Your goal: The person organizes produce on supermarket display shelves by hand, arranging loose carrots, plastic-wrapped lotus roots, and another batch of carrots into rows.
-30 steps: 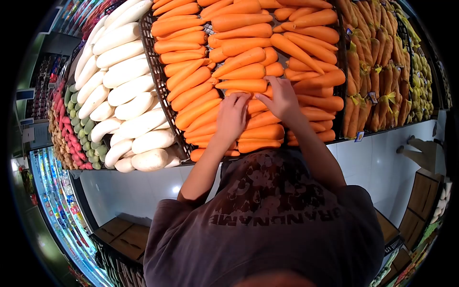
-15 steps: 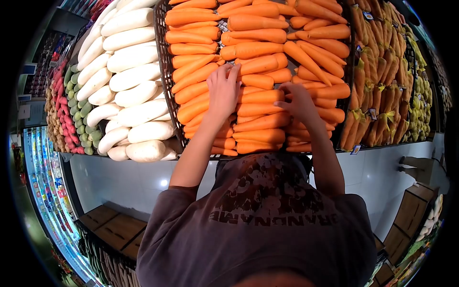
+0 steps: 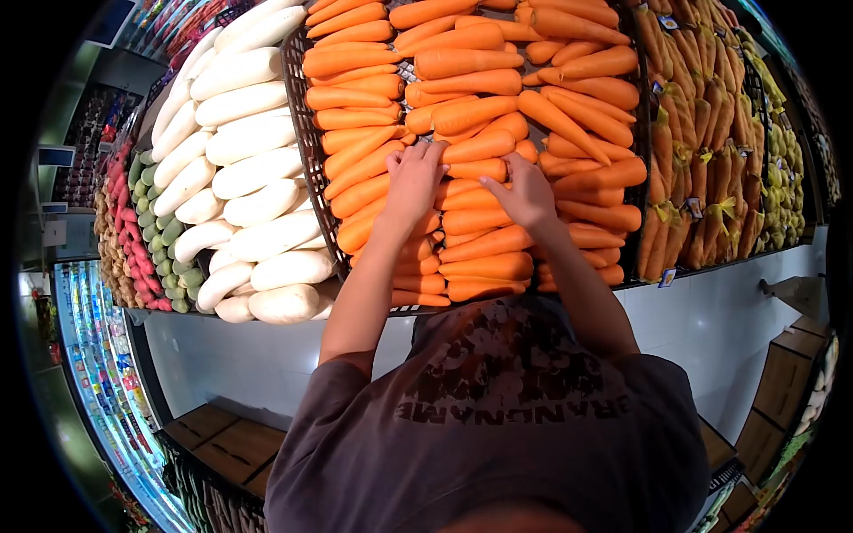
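Many orange carrots lie in rows in a black plastic crate [image 3: 296, 98]. Both my hands are over the middle of it, at either end of one short carrot [image 3: 477, 170] lying crosswise. My left hand [image 3: 414, 185] has its fingers curled down at the carrot's left end; its fingertips are partly hidden among the carrots. At the right end, my right hand [image 3: 528, 194] closes with thumb and index finger on the carrot, its other fingers bent out of sight. Another carrot [image 3: 481, 147] rests just above it, and more carrots [image 3: 487, 244] are stacked below.
White radishes [image 3: 258, 182] are piled left of the crate, with green vegetables [image 3: 160, 226] and reddish ones [image 3: 129, 233] beyond. Bagged carrots [image 3: 706, 169] with yellow ties stand on the right. Behind my body are a pale floor [image 3: 702, 320] and wooden cabinets [image 3: 233, 449].
My right hand has moved left over the carrots, onto the right end of the short carrot. My left hand has shifted slightly down. The whole view has tilted a little.
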{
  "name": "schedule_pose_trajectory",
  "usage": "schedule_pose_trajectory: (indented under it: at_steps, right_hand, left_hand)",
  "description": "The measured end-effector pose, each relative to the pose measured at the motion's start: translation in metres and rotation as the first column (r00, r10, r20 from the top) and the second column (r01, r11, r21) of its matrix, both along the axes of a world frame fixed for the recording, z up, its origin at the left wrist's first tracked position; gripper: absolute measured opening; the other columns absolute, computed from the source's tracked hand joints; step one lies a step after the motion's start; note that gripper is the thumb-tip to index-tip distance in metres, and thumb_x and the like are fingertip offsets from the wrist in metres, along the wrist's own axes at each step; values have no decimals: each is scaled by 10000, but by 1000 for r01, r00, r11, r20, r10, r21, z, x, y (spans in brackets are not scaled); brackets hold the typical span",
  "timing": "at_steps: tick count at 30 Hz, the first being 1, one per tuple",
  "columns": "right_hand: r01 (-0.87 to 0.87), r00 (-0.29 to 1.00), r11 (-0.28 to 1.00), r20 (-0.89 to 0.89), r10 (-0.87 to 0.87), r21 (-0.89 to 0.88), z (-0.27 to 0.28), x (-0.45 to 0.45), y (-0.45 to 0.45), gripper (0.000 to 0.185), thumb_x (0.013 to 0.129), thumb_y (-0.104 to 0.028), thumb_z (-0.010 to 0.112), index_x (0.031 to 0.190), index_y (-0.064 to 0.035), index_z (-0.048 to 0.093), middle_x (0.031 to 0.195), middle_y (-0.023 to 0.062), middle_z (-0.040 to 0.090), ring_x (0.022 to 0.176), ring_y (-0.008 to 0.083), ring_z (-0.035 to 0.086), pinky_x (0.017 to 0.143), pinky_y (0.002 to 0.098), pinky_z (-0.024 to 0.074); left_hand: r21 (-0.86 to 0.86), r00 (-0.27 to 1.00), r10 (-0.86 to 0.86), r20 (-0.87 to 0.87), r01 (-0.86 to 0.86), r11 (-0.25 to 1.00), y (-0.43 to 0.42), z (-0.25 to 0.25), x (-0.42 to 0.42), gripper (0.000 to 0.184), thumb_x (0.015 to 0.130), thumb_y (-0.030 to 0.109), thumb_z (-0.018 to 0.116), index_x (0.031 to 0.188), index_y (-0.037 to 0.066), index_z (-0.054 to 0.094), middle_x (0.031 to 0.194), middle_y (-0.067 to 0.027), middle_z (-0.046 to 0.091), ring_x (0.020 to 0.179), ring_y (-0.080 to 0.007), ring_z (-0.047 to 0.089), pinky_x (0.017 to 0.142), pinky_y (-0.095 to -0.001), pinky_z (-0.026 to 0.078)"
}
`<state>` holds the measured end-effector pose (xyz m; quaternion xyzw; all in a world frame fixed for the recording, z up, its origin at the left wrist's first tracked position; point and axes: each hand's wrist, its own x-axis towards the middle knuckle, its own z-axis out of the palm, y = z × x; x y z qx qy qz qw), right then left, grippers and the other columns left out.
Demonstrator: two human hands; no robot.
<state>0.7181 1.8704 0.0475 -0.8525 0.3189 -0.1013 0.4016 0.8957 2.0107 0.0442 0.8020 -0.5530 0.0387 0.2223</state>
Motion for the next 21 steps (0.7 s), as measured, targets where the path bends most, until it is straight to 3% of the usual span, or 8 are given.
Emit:
schedule_pose_trajectory:
  at_steps: [5, 6, 8, 9, 11, 17, 21]
  right_hand:
    - [46, 999, 997, 20, -45, -70, 13, -11, -9, 522, 919, -260, 785, 1317, 16, 593, 1063, 133, 613, 951, 252, 650, 854, 368, 548]
    - [42, 999, 997, 16, -41, -69, 10, -16, -16, 522, 919, -260, 785, 1317, 16, 593, 1063, 133, 613, 951, 252, 650, 854, 368, 548]
    - [6, 989, 1000, 150, -4, -9, 4, -24, -33, 547, 869, -286, 814, 1315, -34, 622, 996, 139, 623, 883, 274, 646, 833, 366, 543]
    - [12, 989, 1000, 148, -10, -11, 4, -28, -39, 547, 869, -286, 814, 1315, -34, 622, 996, 139, 623, 883, 274, 646, 833, 366, 543]
    - [-81, 997, 995, 20, 80, 56, 6, -33, -48, 545, 932, -145, 765, 1406, 18, 551, 1036, 87, 610, 898, 176, 634, 789, 313, 559]
    - [-87, 994, 966, 91, 67, 242, 7, -32, -51, 547, 938, -135, 760, 1420, 20, 554, 1105, 83, 656, 927, 134, 633, 768, 298, 559]
    - [-90, 996, 951, 29, 85, 295, 18, -32, -49, 558, 936, -128, 759, 1433, 13, 547, 1129, 87, 656, 932, 135, 632, 768, 298, 556]
  left_hand:
    - [90, 991, -49, -128, 61, 994, 0, 11, -2, 357, 950, 178, 692, 1287, 95, 612, 1092, -89, 667, 994, -255, 593, 927, -401, 314]
    - [36, 992, -70, -104, 74, 997, 0, 9, -2, 356, 953, 189, 691, 1288, 100, 611, 1074, -97, 673, 977, -260, 596, 928, -398, 308]
    - [25, 990, -80, -118, 84, 996, 2, 7, -2, 346, 956, 184, 685, 1286, 109, 612, 1077, -93, 673, 985, -258, 597, 930, -396, 307]
    - [12, 987, -96, -126, 98, 995, 1, 8, -1, 336, 960, 180, 679, 1283, 119, 612, 1079, -89, 673, 993, -256, 598, 933, -394, 305]
    - [40, 985, -102, -141, 109, 993, 2, 8, 0, 322, 963, 163, 669, 1278, 125, 614, 1088, -87, 675, 1004, -255, 599, 938, -393, 304]
    - [2, 980, -95, -178, 97, 995, 3, 8, 0, 301, 978, 105, 624, 1278, 128, 616, 1118, -81, 679, 1029, -251, 597, 964, -389, 296]
    - [-27, 976, -81, -200, 77, 997, 5, 11, -6, 287, 989, 87, 574, 1273, 106, 612, 1114, -116, 682, 1010, -288, 605, 979, -434, 286]
